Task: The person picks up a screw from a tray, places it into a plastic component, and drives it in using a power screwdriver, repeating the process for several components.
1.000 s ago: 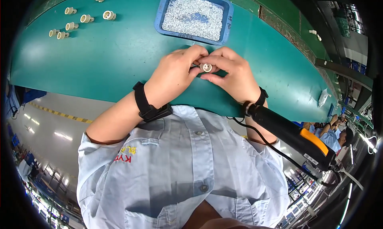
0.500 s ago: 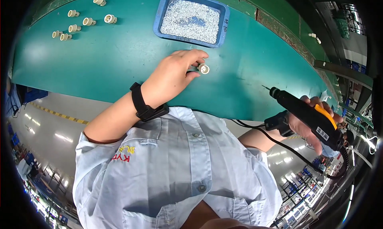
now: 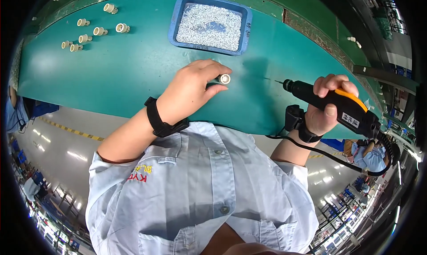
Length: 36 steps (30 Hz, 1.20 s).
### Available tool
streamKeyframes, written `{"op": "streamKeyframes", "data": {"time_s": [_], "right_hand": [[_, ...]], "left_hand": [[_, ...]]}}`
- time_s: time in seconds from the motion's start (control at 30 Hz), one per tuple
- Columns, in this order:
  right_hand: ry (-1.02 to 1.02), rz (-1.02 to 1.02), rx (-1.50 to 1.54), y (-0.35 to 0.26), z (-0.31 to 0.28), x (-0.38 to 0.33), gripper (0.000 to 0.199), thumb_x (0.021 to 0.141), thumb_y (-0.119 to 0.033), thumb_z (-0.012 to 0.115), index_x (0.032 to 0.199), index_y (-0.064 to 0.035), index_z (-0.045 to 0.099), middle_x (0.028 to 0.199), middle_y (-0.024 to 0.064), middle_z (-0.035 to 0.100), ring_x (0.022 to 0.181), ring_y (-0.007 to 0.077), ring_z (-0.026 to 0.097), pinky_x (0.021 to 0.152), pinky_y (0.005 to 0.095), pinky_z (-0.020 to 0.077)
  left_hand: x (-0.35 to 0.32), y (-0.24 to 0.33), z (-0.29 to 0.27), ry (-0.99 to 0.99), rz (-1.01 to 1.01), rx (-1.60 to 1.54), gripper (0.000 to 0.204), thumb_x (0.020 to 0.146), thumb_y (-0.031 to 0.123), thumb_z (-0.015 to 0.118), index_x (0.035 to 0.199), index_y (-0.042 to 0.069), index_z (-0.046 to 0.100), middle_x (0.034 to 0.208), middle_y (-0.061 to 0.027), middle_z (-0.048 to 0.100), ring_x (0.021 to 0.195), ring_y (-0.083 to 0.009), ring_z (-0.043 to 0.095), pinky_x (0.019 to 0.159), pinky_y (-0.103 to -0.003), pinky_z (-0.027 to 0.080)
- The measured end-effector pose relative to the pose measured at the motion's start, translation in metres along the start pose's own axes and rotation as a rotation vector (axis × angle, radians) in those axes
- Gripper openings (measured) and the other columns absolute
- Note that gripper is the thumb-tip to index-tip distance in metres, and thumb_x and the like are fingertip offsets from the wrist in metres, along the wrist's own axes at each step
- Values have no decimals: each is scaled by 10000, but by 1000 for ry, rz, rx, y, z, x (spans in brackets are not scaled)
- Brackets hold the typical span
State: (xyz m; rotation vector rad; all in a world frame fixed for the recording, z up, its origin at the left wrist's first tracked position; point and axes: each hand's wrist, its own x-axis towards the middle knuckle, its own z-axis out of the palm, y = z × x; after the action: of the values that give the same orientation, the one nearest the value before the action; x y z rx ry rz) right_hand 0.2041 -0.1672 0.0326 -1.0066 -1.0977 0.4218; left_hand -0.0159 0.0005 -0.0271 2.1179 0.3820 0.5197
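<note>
Across the green counter (image 3: 147, 72), the black electric screwdriver (image 3: 307, 91) is swinging leftward and away from the body since the earlier frame, the grip of the right hand (image 3: 319, 120) wrapping its casing. Near the counter's far edge a blue tray (image 3: 248, 28) is sitting, while in front of it the grip of the left hand (image 3: 192, 82) is pinching a cream fitting (image 3: 225, 79) between thumb and fingers, its hollow end facing upward. Seven similar fittings (image 3: 100, 31) are lying scattered at far left, tiny silvery pins (image 3: 190, 29) are filling much of the tray, and the thin bit (image 3: 278, 82) is pointing toward the held fitting, well apart from it.
</note>
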Motion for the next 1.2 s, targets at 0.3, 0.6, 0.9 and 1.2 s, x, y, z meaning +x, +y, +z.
{"op": "streamKeyframes", "data": {"time_s": [0.3,0.6,0.9,1.2], "right_hand": [[164,-55,-98,-7,16,10,420,837,-286,676,1174,-84,529,855,66,540,732,170,500,757,372,446],[-52,-51,69,-10,25,27,412,865,-346,646,1158,-95,502,733,27,518,656,151,495,721,359,442],[-9,15,-28,-26,63,47,458,856,-463,640,1069,-85,497,695,-4,501,642,129,500,655,315,427],[-171,-50,331,-34,69,63,393,884,-410,609,1054,-74,496,712,0,502,651,127,523,684,321,438]], "left_hand": [[54,-18,-48,52,75,317,136,743,95,718,835,31,641,869,-109,635,816,-309,615,700,-396,495],[92,-30,-44,-120,-95,242,127,739,116,718,773,21,640,803,-128,645,727,-304,626,657,-386,493],[83,-27,-47,145,43,36,90,783,58,693,866,25,683,796,-122,667,710,-279,649,643,-331,514],[42,16,-24,14,-91,-322,100,761,-2,713,855,25,690,796,-86,664,731,-220,644,635,-310,503]]}}
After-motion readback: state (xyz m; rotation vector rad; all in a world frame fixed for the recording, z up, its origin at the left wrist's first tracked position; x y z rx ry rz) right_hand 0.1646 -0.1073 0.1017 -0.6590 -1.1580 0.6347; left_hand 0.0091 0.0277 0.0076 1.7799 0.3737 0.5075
